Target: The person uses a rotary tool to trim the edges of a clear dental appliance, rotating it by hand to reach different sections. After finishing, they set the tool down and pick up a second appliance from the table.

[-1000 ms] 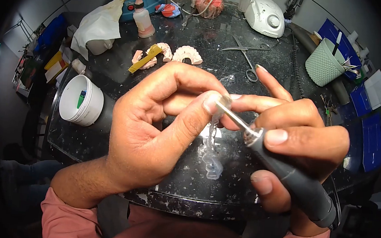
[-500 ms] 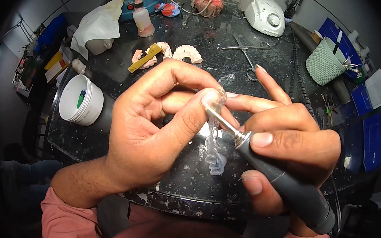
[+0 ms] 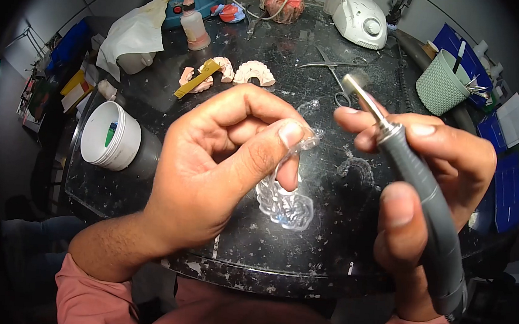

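Rotary handpiece (image 3: 416, 174), gripped in R hand (image 3: 460, 156), now swings away from clear aligner (image 3: 295, 210) pinched in L hand (image 3: 205, 158); amt. done vs. left unclear.

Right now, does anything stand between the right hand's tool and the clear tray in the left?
Nothing visible does: open space separates the rotary tool in the right hand from the clear tray in the left hand. The scissors lie beyond, on the table.
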The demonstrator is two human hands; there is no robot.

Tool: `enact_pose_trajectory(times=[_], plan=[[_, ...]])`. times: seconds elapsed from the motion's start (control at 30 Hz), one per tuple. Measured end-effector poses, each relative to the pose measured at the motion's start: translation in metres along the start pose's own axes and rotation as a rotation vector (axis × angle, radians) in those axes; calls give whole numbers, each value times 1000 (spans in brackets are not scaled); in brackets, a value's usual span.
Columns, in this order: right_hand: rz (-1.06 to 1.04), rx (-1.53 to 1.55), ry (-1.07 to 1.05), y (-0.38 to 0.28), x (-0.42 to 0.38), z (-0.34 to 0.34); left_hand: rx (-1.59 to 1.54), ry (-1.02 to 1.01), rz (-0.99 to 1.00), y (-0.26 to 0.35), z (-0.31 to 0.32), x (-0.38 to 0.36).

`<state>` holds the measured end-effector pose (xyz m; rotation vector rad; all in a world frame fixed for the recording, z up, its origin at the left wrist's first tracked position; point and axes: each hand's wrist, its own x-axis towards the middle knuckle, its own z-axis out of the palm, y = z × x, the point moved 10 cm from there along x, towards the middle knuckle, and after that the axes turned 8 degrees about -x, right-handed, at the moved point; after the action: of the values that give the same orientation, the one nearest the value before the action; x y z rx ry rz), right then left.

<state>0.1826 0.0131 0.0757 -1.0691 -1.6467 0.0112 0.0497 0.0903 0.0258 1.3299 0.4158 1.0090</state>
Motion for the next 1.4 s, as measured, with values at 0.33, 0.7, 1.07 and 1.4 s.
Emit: enact_pose_trajectory(times=[0.33,0.7,1.07,1.4], plan=[[352,479,43,14,-17,23,-106,43,-67,-14,1,-2],[257,433,-77,4,-15,26,164,35,124,5,-1,-2],[345,501,69,1,-14,25,278,-26,267,15,2,-1],[485,418,178,-3,-16,19,424,-41,344,22,4,-2]])
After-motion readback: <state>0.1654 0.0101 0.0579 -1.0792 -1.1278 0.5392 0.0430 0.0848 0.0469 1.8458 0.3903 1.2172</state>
